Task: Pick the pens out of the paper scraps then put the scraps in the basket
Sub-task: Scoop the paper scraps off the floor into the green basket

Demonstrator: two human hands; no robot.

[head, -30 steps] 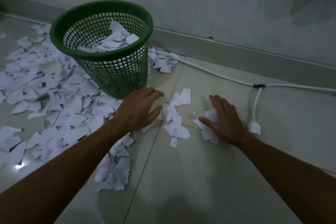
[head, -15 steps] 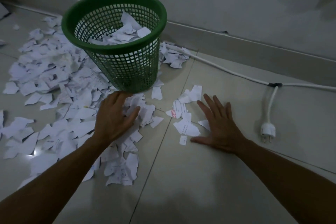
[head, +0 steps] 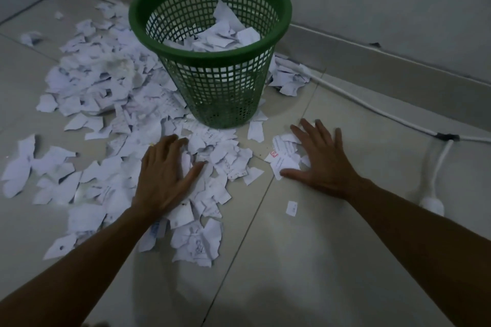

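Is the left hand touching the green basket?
Apart. In the head view, the left hand lies flat on paper scraps, which show between its fingertips and the basket.

We count one green basket [head: 212,66], two hands, our left hand [head: 167,175] and our right hand [head: 321,162], one white plug [head: 431,203], one white cable [head: 372,109] along the wall, paper scraps [head: 106,103] too many to count.

The basket [head: 212,66] stands by the wall, with scraps inside it. A big pile of scraps [head: 106,119] lies left of it. The left hand [head: 166,176] rests on that pile, and the right hand [head: 322,160] lies flat beside a small pile [head: 284,155].
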